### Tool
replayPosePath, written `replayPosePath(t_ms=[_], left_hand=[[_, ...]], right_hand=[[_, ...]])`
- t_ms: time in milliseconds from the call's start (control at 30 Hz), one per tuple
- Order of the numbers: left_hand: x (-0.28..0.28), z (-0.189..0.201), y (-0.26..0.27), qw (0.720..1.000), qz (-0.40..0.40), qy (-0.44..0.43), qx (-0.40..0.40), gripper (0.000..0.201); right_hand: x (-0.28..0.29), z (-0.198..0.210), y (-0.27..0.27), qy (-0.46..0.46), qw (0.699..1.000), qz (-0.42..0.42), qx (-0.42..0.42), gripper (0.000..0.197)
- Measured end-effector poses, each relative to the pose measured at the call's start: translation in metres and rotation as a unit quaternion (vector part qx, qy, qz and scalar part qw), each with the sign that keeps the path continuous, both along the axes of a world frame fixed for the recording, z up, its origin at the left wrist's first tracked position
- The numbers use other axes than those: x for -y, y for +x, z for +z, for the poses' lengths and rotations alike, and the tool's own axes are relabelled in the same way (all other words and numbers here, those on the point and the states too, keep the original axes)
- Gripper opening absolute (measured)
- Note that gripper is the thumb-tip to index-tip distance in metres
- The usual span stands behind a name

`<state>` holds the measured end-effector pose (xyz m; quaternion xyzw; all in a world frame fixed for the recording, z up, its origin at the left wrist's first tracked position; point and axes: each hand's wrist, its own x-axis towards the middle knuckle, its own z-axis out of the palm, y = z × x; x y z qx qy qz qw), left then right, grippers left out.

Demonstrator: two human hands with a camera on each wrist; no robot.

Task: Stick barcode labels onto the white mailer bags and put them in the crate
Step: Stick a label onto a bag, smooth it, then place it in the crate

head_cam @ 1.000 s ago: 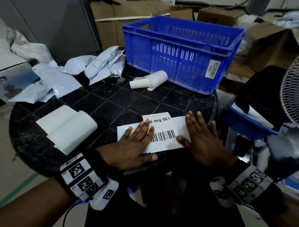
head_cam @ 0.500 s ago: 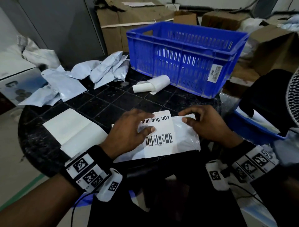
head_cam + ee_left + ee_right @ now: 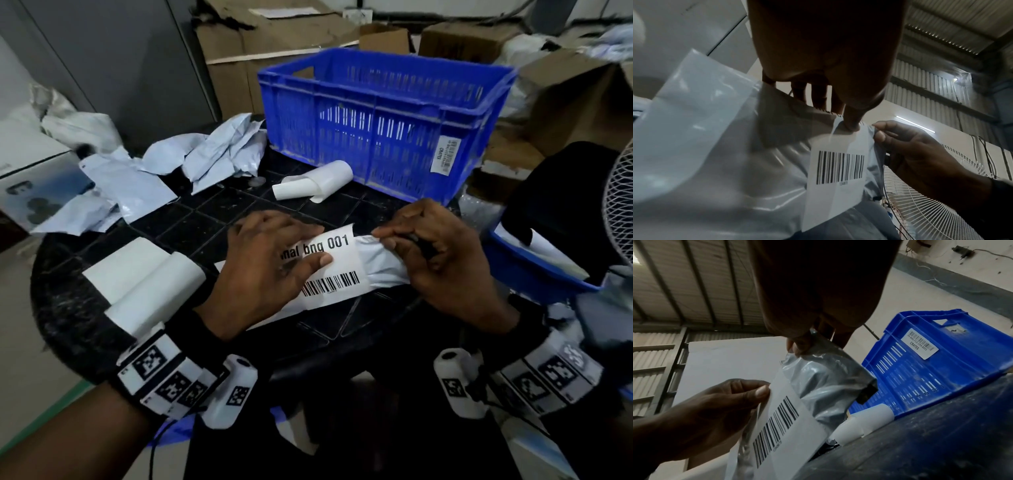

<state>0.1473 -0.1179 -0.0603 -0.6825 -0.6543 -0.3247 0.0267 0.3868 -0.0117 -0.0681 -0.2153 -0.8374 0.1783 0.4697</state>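
Observation:
A white mailer bag (image 3: pixel 380 265) with a barcode label (image 3: pixel 337 270) stuck across it is lifted off the black table near its front edge. My left hand (image 3: pixel 270 260) grips its left part, thumb on the label (image 3: pixel 838 168), fingers behind the bag (image 3: pixel 715 146). My right hand (image 3: pixel 442 253) pinches the bag's upper right edge (image 3: pixel 826 369). The blue crate (image 3: pixel 383 126) stands behind the hands at the back right of the table; what lies inside it is hidden. The left thumb (image 3: pixel 760 391) presses the label (image 3: pixel 785 420) in the right wrist view.
Loose white mailer bags (image 3: pixel 219 154) lie crumpled at the back left. A roll of labels (image 3: pixel 150 287) sits at the front left, a curled backing strip (image 3: pixel 318 183) before the crate. Cardboard boxes (image 3: pixel 274 51) stand behind; a fan (image 3: pixel 620 205) and blue tray (image 3: pixel 534 267) are at right.
Both hands went from pressing flat on the label to gripping the bag, which has been raised off the table and moved towards the crate.

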Motion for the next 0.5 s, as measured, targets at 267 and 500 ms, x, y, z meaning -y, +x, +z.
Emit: replayPosePath(t_ms=[267,500], left_hand=[[0.005,0.001,0.004,0.997,-0.061,-0.039,-0.008,0.03],[0.006,0.013,0.018,0.993,-0.038,-0.002,-0.115,0.024]], right_hand=[[0.004,0.003,0.005,-0.009,1.0,-0.001,0.011,0.021],[0.018,0.038,0.002,0.058,0.96,0.015,0.272,0.071]])
